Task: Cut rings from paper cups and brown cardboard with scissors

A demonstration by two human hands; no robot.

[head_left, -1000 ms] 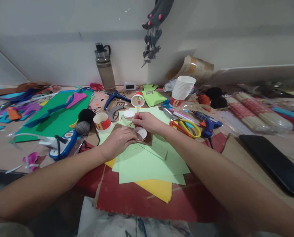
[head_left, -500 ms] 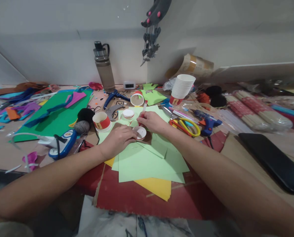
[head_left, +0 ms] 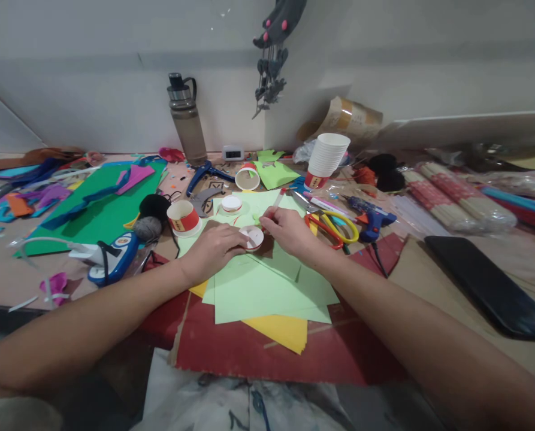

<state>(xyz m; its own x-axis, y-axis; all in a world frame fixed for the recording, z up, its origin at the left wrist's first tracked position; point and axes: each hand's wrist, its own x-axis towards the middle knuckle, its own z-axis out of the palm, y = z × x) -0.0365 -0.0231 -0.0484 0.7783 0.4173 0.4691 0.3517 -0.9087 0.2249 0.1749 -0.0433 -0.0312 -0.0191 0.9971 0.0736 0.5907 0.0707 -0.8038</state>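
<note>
My left hand (head_left: pixel 215 246) lies over the light green paper sheets (head_left: pixel 271 296), its fingertips closed on the edge of a white round cup bottom (head_left: pixel 253 238) with a red rim. Small marks show on the disc's face. Just to the right, my right hand (head_left: pixel 289 232) pinches a slim clear pen (head_left: pixel 275 203) with a red end, leaning up and to the right. Its tip is close to the disc's right edge; I cannot tell if they touch. A second white cup bottom (head_left: pixel 232 204) rests behind my left hand. Nearby stands a red-and-white cut paper cup (head_left: pixel 184 218).
Scissors (head_left: pixel 345 227) with yellow handles and a blue glue gun (head_left: pixel 372 218) lie to the right. Behind are a stack of paper cups (head_left: pixel 328 157), blue pliers (head_left: pixel 206 175) and a water bottle (head_left: pixel 187 123). A black phone (head_left: pixel 487 287) lies at far right.
My right hand has moved slightly right, away from the disc, and the pen leans further right. More of the disc shows. My left hand keeps its hold. The whole view has shifted a little.
</note>
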